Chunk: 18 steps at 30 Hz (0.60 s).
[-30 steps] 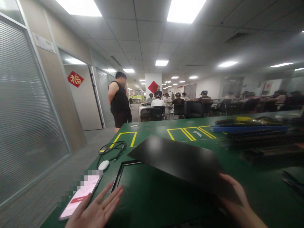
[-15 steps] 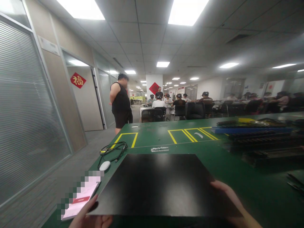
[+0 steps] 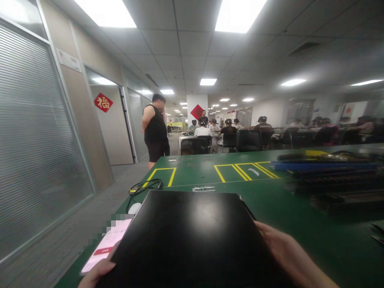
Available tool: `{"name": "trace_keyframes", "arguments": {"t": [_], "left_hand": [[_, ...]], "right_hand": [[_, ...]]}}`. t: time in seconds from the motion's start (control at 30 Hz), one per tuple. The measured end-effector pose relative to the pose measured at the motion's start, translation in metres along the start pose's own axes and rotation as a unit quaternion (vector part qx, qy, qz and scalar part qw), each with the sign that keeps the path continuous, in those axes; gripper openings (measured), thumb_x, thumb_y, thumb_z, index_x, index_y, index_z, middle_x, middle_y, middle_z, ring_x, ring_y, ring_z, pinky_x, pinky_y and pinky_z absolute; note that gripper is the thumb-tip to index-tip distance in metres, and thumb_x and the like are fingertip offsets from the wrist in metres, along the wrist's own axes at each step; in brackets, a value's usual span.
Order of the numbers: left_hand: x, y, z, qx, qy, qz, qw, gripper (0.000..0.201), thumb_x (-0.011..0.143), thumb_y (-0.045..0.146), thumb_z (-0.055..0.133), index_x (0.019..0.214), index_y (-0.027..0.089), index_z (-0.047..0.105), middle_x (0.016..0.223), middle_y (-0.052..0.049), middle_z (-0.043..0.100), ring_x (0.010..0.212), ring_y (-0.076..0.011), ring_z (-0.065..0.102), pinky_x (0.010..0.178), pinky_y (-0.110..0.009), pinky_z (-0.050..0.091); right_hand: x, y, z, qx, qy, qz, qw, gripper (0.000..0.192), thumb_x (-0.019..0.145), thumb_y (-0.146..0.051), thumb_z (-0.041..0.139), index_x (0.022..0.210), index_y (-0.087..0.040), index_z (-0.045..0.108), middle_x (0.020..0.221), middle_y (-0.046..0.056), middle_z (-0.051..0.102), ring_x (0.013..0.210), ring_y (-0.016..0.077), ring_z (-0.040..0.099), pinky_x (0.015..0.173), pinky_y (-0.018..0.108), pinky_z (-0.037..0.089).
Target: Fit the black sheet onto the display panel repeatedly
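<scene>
A large, flat black rectangular case (image 3: 192,236) fills the lower middle of the view, its smooth top catching a ceiling light. My left hand (image 3: 97,272) grips its near left edge, thumb on top and the other fingers hidden beneath. On the opposite side, my right hand (image 3: 280,242) holds the right edge, most of its fingers out of sight behind the case. A bit of the case's side shows along its far right edge. Just left of the case lie a pink paper pad (image 3: 109,244), partly pixelated, and a white computer mouse (image 3: 135,208).
The green table (image 3: 300,236) carries yellow tape outlines (image 3: 220,174), a coiled black cable (image 3: 147,185) and scraps of clear plastic (image 3: 203,189). Dark parts (image 3: 327,176) are stacked at the right. A person (image 3: 156,130) stands beyond the table's left end; others sit farther back.
The case has turned slightly and come nearer to me, covering part of the mouse and pad. Both hands have moved with it, still holding its sides.
</scene>
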State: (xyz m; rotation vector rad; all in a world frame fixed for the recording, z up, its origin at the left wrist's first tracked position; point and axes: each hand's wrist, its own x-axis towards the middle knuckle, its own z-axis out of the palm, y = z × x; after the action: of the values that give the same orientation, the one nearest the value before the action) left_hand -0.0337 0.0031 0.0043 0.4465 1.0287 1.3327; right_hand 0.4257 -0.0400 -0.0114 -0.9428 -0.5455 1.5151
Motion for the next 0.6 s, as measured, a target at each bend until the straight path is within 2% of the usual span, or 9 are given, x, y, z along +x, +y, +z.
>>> {"name": "trace_keyframes", "arguments": {"t": [0.1, 0.17, 0.23, 0.3, 0.37, 0.4, 0.47, 0.53, 0.6], "left_hand": [[-0.002, -0.002, 0.002, 0.003, -0.022, 0.025, 0.999, 0.071, 0.052, 0.027, 0.066, 0.124, 0.024, 0.067, 0.08, -0.006, 0.079, 0.091, -0.0439, 0.071, 0.076, -0.057, 0.058], [-0.002, -0.001, 0.0, 0.019, -0.033, 0.039, 0.999, 0.067, 0.054, 0.029, 0.066, 0.121, 0.025, 0.068, 0.076, -0.005, 0.078, 0.088, -0.0426, 0.071, 0.074, -0.056, 0.059], [-0.001, 0.0, -0.003, 0.046, -0.039, 0.021, 0.998, 0.063, 0.056, 0.029, 0.067, 0.118, 0.024, 0.069, 0.068, -0.005, 0.076, 0.083, -0.0418, 0.072, 0.071, -0.056, 0.059], [-0.001, 0.002, -0.005, 0.059, -0.043, 0.015, 0.997, 0.062, 0.056, 0.027, 0.066, 0.118, 0.023, 0.069, 0.072, -0.006, 0.077, 0.085, -0.0419, 0.072, 0.071, -0.055, 0.06], [-0.003, 0.0, -0.001, 0.048, -0.039, 0.03, 0.998, 0.063, 0.056, 0.026, 0.066, 0.119, 0.023, 0.069, 0.08, -0.006, 0.079, 0.09, -0.0428, 0.071, 0.072, -0.055, 0.06], [-0.005, -0.001, 0.002, 0.037, -0.037, 0.039, 0.998, 0.063, 0.055, 0.025, 0.067, 0.118, 0.024, 0.069, 0.082, -0.007, 0.079, 0.093, -0.0435, 0.071, 0.073, -0.055, 0.06], [-0.008, -0.005, 0.01, 0.001, -0.046, 0.065, 0.997, 0.065, 0.054, 0.025, 0.068, 0.118, 0.026, 0.069, 0.088, -0.006, 0.079, 0.099, -0.0449, 0.068, 0.076, -0.057, 0.06], [-0.01, -0.008, 0.015, -0.017, -0.051, 0.074, 0.996, 0.066, 0.052, 0.026, 0.068, 0.118, 0.027, 0.069, 0.09, -0.006, 0.079, 0.102, -0.0463, 0.067, 0.078, -0.058, 0.059], [-0.011, -0.009, 0.018, -0.02, -0.057, 0.066, 0.996, 0.066, 0.053, 0.027, 0.068, 0.118, 0.028, 0.069, 0.089, -0.005, 0.079, 0.101, -0.046, 0.067, 0.078, -0.059, 0.059]], "right_hand": [[0.001, -0.001, -0.004, -0.035, 0.061, -0.013, 0.997, 0.06, 0.065, -0.017, 0.072, 0.123, -0.015, 0.059, 0.112, 0.016, 0.072, 0.096, 0.0282, 0.07, 0.079, 0.038, 0.055], [0.003, -0.001, -0.007, -0.064, 0.094, -0.027, 0.993, 0.068, 0.063, -0.02, 0.074, 0.128, -0.016, 0.053, 0.108, 0.017, 0.073, 0.092, 0.0283, 0.071, 0.075, 0.036, 0.055], [0.004, 0.0, -0.008, -0.092, 0.111, -0.034, 0.989, 0.073, 0.062, -0.025, 0.076, 0.129, -0.016, 0.051, 0.104, 0.016, 0.074, 0.089, 0.0274, 0.071, 0.072, 0.034, 0.055], [0.006, 0.001, -0.009, -0.128, 0.127, -0.047, 0.983, 0.073, 0.061, -0.029, 0.078, 0.128, -0.017, 0.052, 0.1, 0.013, 0.075, 0.086, 0.024, 0.07, 0.067, 0.029, 0.053], [0.007, 0.002, -0.008, -0.168, 0.151, -0.062, 0.972, 0.069, 0.061, -0.031, 0.08, 0.124, -0.018, 0.056, 0.083, 0.007, 0.074, 0.071, 0.0177, 0.067, 0.054, 0.022, 0.046], [0.007, 0.002, -0.007, -0.184, 0.163, -0.07, 0.967, 0.067, 0.061, -0.032, 0.08, 0.123, -0.018, 0.058, 0.069, 0.002, 0.07, 0.059, 0.014, 0.061, 0.047, 0.019, 0.04], [0.007, 0.001, -0.005, -0.208, 0.184, -0.076, 0.958, 0.065, 0.061, -0.033, 0.08, 0.12, -0.016, 0.06, 0.045, -0.007, 0.052, 0.041, 0.0083, 0.042, 0.039, 0.017, 0.027], [0.006, 0.001, -0.003, -0.221, 0.195, -0.073, 0.953, 0.064, 0.061, -0.035, 0.078, 0.119, -0.015, 0.061, 0.036, -0.011, 0.036, 0.036, 0.0065, 0.029, 0.038, 0.017, 0.021], [0.005, 0.002, -0.002, -0.228, 0.196, -0.067, 0.951, 0.064, 0.06, -0.038, 0.077, 0.118, -0.015, 0.061, 0.035, -0.011, 0.034, 0.036, 0.0066, 0.027, 0.037, 0.018, 0.02]]}}
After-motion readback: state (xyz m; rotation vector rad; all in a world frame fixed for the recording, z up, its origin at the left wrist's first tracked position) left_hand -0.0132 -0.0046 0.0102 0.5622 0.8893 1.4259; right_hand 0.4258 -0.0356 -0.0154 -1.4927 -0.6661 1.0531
